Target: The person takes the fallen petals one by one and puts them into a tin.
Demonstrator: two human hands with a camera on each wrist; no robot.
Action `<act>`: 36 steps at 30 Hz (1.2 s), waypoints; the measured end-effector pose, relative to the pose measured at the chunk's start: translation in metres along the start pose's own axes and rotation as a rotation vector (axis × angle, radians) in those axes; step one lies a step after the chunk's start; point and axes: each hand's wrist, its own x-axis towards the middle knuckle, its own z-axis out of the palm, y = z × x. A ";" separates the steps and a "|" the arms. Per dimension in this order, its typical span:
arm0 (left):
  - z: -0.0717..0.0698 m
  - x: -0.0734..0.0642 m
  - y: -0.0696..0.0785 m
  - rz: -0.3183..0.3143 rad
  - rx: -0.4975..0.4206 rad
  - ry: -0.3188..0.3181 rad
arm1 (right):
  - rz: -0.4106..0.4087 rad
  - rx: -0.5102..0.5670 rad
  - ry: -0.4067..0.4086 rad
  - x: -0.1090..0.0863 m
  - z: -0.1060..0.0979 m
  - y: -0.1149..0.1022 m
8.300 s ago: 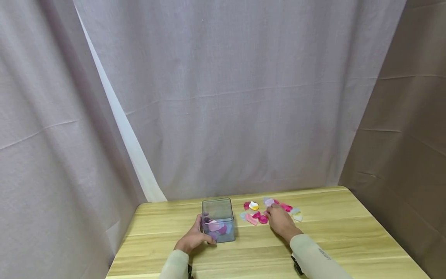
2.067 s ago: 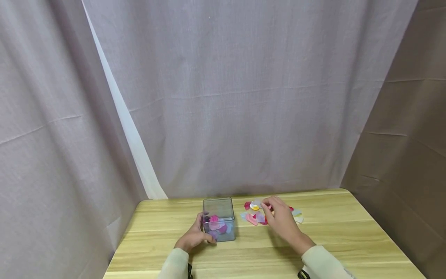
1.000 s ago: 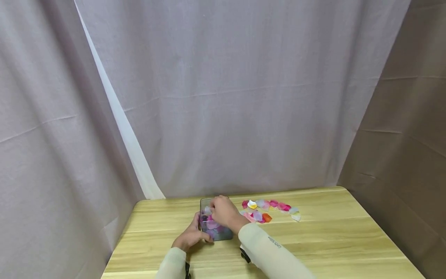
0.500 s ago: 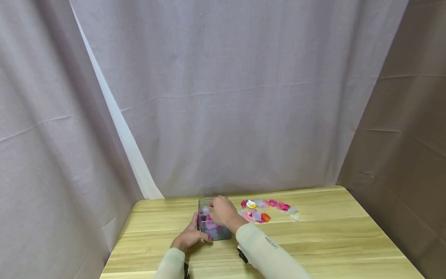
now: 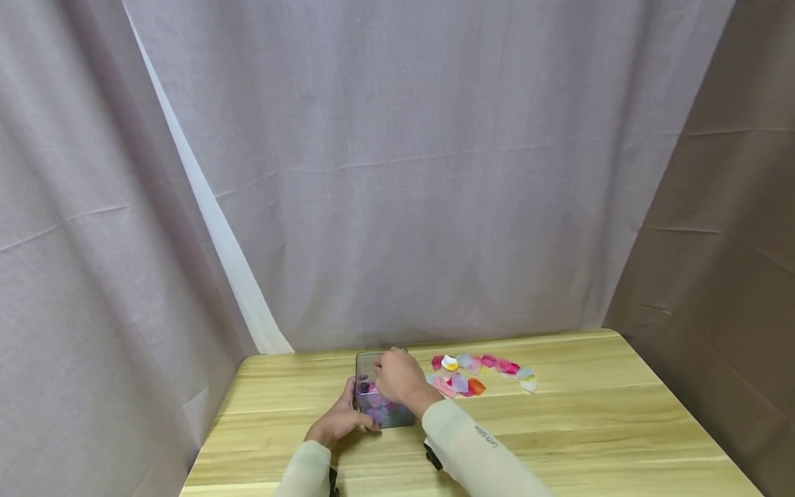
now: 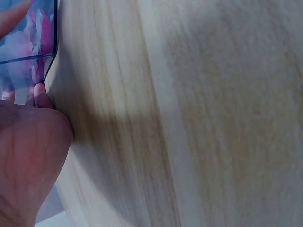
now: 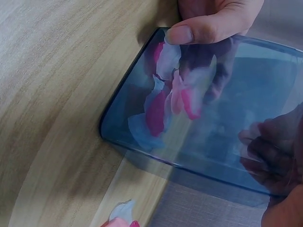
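A clear, bluish plastic box [image 5: 396, 417] stands on the table, with pink, purple and pale petals [image 7: 156, 111] at its bottom. My left hand [image 5: 340, 420] grips the box from the left, its thumb across the near side. In the left wrist view a corner of the box [image 6: 28, 42] shows beyond the palm. Over the box's mouth is my right hand [image 5: 399, 376], its bent fingers reaching inside. Through the wall in the right wrist view, the right fingers [image 7: 265, 146] hang above the petals, and I see no petal between them.
Loose petals [image 5: 487, 362] in pink, white and pale blue lie on the table right of the box. An orange petal [image 5: 476, 386] lies at the near cluster's right end. The wooden table [image 5: 596, 428] ends against a grey curtain [image 5: 447, 207] behind.
My right hand has come from the loose petals to the box's mouth. A pale petal under its fingers half a second ago is gone from there. My left hand keeps holding the box.
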 end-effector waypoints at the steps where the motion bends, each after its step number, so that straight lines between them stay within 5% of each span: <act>1: 0.000 0.000 0.000 0.001 0.001 0.000 | 0.000 0.003 0.003 0.000 0.000 0.000; 21: -0.001 0.003 -0.005 0.003 -0.002 -0.001 | -0.031 0.019 0.047 -0.003 0.001 0.001; 30: 0.002 -0.001 -0.003 0.003 0.008 0.016 | -0.107 0.260 0.251 -0.026 0.004 0.016; 36: 0.004 -0.001 0.000 0.015 -0.018 0.006 | -0.323 0.213 0.377 -0.067 -0.003 0.037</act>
